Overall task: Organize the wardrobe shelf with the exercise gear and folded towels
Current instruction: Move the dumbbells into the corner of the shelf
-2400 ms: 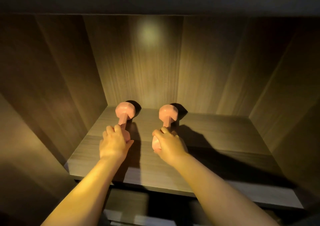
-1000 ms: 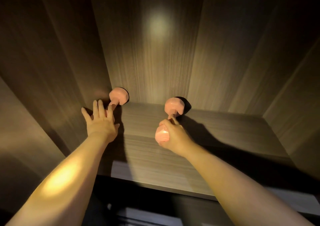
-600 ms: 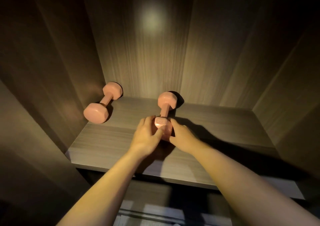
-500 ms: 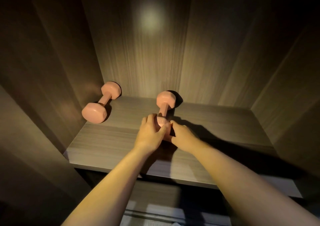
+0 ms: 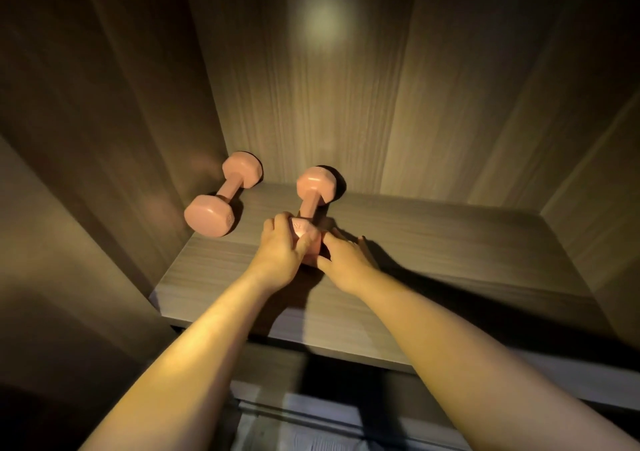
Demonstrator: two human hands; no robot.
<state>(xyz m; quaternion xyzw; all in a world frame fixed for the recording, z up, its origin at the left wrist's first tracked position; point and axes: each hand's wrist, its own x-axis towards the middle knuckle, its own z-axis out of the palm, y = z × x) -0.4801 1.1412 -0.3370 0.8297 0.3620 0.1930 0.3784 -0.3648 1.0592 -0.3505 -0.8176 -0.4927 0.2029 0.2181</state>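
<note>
Left hand point(image 5: 282, 253) has left the left dumbbell point(image 5: 223, 199) at the wall and now grips the right dumbbell point(image 5: 317, 182). Right hand point(image 5: 346, 260) presses it, fingers straight; pairing likely next.

Inside my dim, wood-grain wardrobe point(image 5: 491, 115).
The back panel point(image 5: 346, 111) faces me at 12 o'clock, a soft glare spot point(image 5: 325, 23) high on it; the left wall point(image 5: 121, 111) stands at 9, the right wall point(image 5: 599, 180) at 3, the shelf board point(image 5: 457, 243) toward 5.

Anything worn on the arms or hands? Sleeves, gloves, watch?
Nothing visible: left hand and right hand are ungloved, both forearms bare to the frame edge, no sleeves, watch or bracelet. One right fingertip looks dark, possibly nail polish; too dim to tell.
</note>
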